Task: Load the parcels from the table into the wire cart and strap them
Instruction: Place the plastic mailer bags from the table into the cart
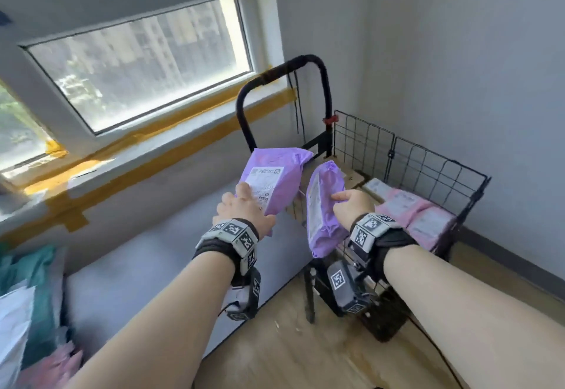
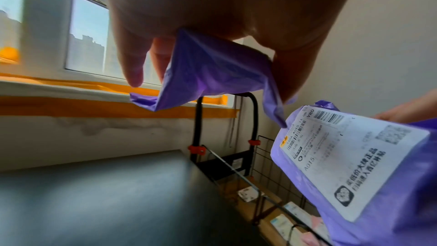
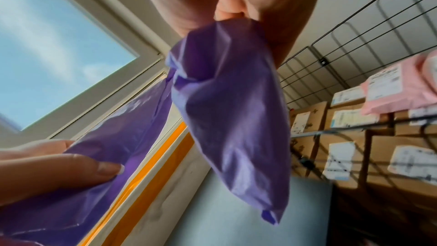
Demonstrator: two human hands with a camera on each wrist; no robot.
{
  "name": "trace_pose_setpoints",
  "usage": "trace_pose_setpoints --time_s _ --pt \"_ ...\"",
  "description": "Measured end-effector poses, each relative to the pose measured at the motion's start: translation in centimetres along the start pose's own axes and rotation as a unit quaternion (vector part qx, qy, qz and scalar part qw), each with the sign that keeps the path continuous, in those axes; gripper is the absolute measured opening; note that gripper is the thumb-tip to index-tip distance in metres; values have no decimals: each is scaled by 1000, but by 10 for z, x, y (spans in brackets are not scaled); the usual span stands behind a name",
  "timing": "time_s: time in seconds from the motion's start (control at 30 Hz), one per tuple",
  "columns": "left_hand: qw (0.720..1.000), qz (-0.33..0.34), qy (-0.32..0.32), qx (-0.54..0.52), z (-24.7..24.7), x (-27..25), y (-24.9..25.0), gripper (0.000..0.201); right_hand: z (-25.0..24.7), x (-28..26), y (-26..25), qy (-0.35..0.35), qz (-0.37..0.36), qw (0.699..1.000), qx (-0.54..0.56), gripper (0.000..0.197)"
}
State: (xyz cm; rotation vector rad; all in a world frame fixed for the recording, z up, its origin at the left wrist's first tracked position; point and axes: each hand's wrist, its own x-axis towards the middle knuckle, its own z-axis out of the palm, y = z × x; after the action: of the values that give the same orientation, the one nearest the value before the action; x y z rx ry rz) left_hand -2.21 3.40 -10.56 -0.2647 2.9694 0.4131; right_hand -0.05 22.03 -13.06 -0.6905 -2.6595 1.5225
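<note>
My left hand (image 1: pixel 244 205) grips a flat purple mailer (image 1: pixel 275 179) by its near end, white label up, over the table's right edge. The same mailer (image 2: pixel 212 70) hangs from my fingers in the left wrist view. My right hand (image 1: pixel 351 205) grips a second, plumper purple mailer (image 1: pixel 324 205) held on edge over the near rim of the black wire cart (image 1: pixel 428 168). This mailer (image 3: pixel 234 119) fills the right wrist view. Cardboard boxes (image 3: pixel 343 149) and pink mailers (image 1: pixel 419 217) lie inside the cart.
The grey table (image 1: pixel 146 266) runs under the window sill with yellow tape (image 1: pixel 146 168). Teal, white and pink parcels (image 1: pixel 27 297) lie at its near left end. The cart's black handle (image 1: pixel 305 64) rises by the wall corner. Wooden floor (image 1: pixel 305 358) lies below.
</note>
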Motion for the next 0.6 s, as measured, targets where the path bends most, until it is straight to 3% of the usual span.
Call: trace_pose_setpoints --time_s 0.1,0.27,0.33,0.4,0.6 --pt "1000 24 -12 -10 22 18 62 78 -43 42 24 16 30 999 18 20" --pt "998 54 -29 0 49 42 147 80 -102 88 55 39 79 994 71 49" --pt "997 66 -40 16 58 52 173 80 -118 105 68 40 87 994 54 46" --pt "995 77 -51 32 67 63 194 79 -128 124 81 45 107 993 34 37" --pt "988 104 -86 69 98 116 236 77 -131 178 107 73 195 977 40 41"
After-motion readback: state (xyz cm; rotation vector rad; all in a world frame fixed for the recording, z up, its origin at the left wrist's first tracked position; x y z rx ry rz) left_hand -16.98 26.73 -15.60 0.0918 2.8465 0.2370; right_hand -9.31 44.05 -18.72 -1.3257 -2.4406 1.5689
